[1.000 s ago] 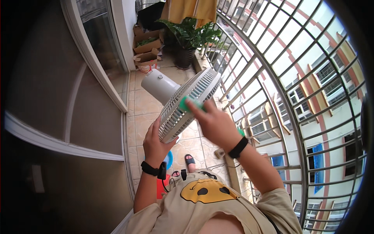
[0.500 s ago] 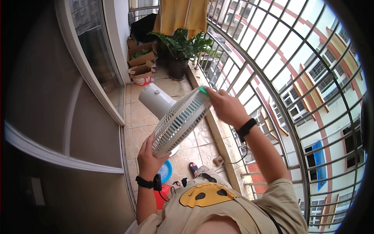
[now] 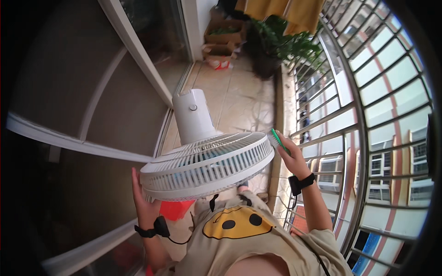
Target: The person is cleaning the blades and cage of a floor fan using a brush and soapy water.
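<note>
A white electric fan (image 3: 212,173) is tilted in front of me, its round slatted cage towards my body and its thick motor housing pointing away. My left hand (image 3: 144,202) holds the cage at its left rim, fingers stretched up along the edge; the thumb is hard to make out. In my right hand (image 3: 297,161) is a small green brush (image 3: 276,135) with pale bristles, gripped against the right end of the cage. Bluish blades show dimly through the slats. The fan's stand is hidden below the cage.
Metal railing bars (image 3: 363,138) rise along the right above a low ledge (image 3: 278,101). Glass sliding doors (image 3: 138,106) line the left. Cardboard boxes (image 3: 218,50), a potted plant (image 3: 281,43) and hanging yellow cloth (image 3: 276,9) are ahead. Something red (image 3: 176,209) lies below the fan.
The fan's cage has swung from a steep slant to nearly level and come closer to me. My left hand moved left and down, my right hand right and down with the brush. The view has turned.
</note>
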Motion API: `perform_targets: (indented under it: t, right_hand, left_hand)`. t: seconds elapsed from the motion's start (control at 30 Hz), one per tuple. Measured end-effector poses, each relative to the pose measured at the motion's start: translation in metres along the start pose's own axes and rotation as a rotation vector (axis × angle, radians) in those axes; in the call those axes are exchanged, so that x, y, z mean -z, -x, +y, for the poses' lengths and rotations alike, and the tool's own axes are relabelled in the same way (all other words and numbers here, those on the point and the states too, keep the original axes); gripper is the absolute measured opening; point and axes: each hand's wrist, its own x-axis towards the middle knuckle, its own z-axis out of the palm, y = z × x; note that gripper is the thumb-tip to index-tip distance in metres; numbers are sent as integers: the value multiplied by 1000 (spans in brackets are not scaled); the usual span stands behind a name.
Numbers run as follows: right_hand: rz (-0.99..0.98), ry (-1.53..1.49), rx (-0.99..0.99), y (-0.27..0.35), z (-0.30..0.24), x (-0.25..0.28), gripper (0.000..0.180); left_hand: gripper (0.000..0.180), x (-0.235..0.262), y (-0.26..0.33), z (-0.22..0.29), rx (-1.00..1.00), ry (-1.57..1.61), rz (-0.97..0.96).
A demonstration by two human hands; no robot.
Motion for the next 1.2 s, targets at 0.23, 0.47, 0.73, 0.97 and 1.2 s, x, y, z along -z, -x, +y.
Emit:
perform_targets:
  t: [0.23,0.47,0.73,0.97,1.2]
  right_hand:
    - [53,-546,-153,-23,53,-15,46]
    - [-215,-78,447,-34,-22,40,56]
    - [-162,2,390,-33,46,17,56]
    - [-206,-215,663,-32,-8,16,60]
    - [-142,-135,296,-40,66,-7,72]
  left_hand:
    - [97,-78,19,147,-41,-497,342]
    - [90,-178,-60,277,-272,-970,-210]
    - [78,-210,-72,252,-180,-1111,-263]
    - [74,-217,-85,256,-207,-1113,-319]
    - [75,-215,-73,243,-180,-1171,-336]
